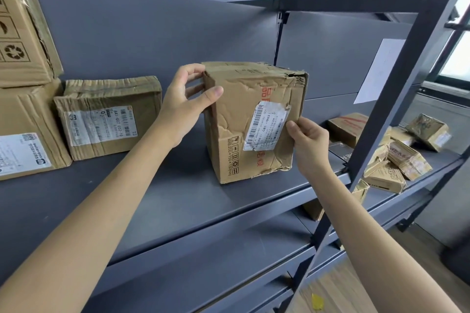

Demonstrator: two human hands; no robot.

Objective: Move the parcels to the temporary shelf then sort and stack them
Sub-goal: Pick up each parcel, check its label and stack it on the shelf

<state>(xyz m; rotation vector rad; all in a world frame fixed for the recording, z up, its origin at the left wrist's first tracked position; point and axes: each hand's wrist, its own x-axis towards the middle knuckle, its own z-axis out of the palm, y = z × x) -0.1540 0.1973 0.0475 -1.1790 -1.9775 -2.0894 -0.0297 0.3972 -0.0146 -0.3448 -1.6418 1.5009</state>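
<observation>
The left hand (187, 99) gripped the upper left corner of the crumpled parcel (254, 122), thumb laid across its front face and fingers curled round the edge behind, while the right hand (309, 143) pinched the lower right edge, thumb just beside the torn shipping label (267, 126). So the box stood between the two hands, upright on its end on the grey shelf (178, 201), its long axis vertical, and both hands were on it, the left high and the right low. From where I stood it looked as though any slide toward the other boxes would go leftward, where a flatter parcel (106, 117) leaned against the back panel, well apart from the held one. The held box bore printing turned sideways, "200×150×130(mm)" with handling symbols, and red characters I could not make out; its label showed a barcode and small text too fine to read. The flatter parcel's label read "B41-G07 E02-10". Farther right, past the dark frame post (396, 99), a loose heap of small parcels (396, 157) lay on a neighbouring shelf.
</observation>
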